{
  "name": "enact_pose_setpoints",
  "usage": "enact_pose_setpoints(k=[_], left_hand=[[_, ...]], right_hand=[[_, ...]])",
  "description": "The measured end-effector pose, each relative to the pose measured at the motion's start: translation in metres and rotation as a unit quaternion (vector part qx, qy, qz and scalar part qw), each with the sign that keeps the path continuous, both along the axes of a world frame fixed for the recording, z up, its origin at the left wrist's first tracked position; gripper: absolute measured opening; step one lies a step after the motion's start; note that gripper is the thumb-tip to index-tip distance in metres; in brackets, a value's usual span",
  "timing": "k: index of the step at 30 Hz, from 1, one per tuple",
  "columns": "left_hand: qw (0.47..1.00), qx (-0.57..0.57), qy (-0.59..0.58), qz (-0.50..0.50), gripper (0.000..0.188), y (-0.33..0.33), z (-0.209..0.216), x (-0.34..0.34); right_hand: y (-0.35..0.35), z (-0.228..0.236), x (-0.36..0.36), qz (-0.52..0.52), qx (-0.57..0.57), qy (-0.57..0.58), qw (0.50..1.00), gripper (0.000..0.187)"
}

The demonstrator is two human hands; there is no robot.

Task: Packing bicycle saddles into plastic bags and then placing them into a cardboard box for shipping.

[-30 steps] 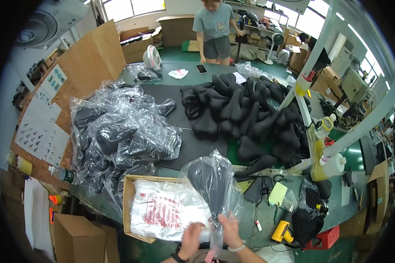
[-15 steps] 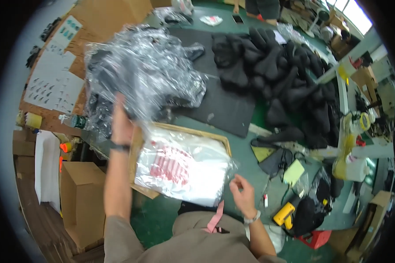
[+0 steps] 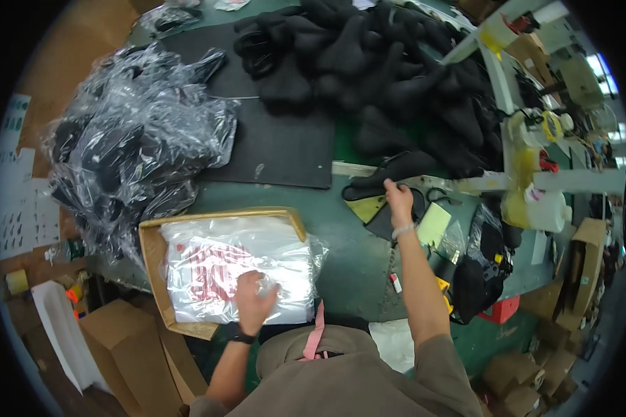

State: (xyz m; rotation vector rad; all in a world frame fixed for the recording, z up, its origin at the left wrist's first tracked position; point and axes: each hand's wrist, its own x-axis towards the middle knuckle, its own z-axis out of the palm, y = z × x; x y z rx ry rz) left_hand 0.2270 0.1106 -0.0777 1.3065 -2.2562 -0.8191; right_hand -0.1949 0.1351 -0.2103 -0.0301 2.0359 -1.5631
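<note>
My left hand (image 3: pixel 255 300) is over a stack of clear plastic bags (image 3: pixel 285 278) with red print, inside a shallow cardboard box (image 3: pixel 151 260). Its fingers are apart, slightly blurred, and hold nothing I can see. My right hand (image 3: pixel 398 201) reaches forward to a long black padded piece (image 3: pixel 407 167) and pinches its near edge; the fingertips are partly hidden. That piece lies at the near side of a big heap of black padded pieces (image 3: pixel 355 48). Under my right hand is a dark pouch with a yellow-green panel (image 3: pixel 366 208).
A pile of plastic-wrapped black pieces (image 3: pixel 139 132) stands at left beside a dark mat (image 3: pixel 278 149). Scissors (image 3: pixel 444 197), a yellow-green pad (image 3: pixel 433 226) and a black bag (image 3: pixel 474 292) lie at right. A metal frame (image 3: pixel 577 182) holds rolls. Open cartons (image 3: pixel 129 340) stand at lower left.
My left hand has come back from the wrapped pile to the plastic bags. My right hand has moved forward from beside the box to the black padded piece. The view has shifted right.
</note>
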Motion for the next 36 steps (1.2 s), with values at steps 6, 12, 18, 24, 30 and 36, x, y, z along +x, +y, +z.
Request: enact_pose_setpoints(k=[6, 12, 18, 24, 30, 36], left_hand=[[0.985, 0.078, -0.065, -0.139, 0.034, 0.029, -0.058, -0.05], [0.982, 0.137, -0.054, -0.121, 0.021, 0.021, -0.055, -0.039], [0.967, 0.209, -0.061, -0.13, 0.028, 0.006, -0.059, -0.019], [0.921, 0.389, -0.016, 0.008, 0.021, -0.002, -0.046, -0.018], [0.988, 0.145, 0.056, -0.027, 0.075, 0.016, 0.024, -0.061], [0.968, 0.118, 0.191, -0.113, 0.079, -0.012, 0.052, -0.115]], right_hand=[[0.001, -0.083, -0.061, -0.047, 0.175, -0.102, 0.978, 0.035], [0.027, 0.002, -0.023, -0.109, -0.066, -0.22, 0.967, 0.041], [0.12, 0.049, 0.103, 0.126, 0.136, 0.146, 0.972, 0.083], [0.14, 0.122, 0.17, 0.195, 0.213, 0.212, 0.934, 0.079], [0.162, 0.154, 0.184, 0.245, 0.269, 0.34, 0.868, 0.082], [0.164, 0.236, 0.21, 0.285, 0.178, 0.325, 0.884, 0.083]])
